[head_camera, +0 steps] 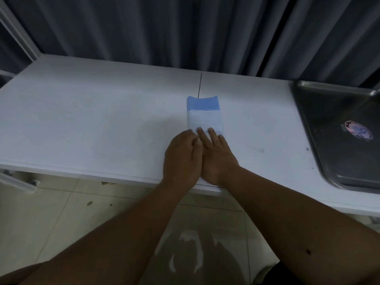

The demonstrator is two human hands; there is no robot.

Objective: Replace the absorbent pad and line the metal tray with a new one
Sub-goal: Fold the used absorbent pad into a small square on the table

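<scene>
Folded absorbent pad, blue-and-white, seemingly quilted, under both flat hands.

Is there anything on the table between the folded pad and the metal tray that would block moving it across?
Nothing visible does. The folded pad lies under both hands, left hand and right hand, and only bare white table separates it from the metal tray to the right. The tray holds only a small sticker.
</scene>
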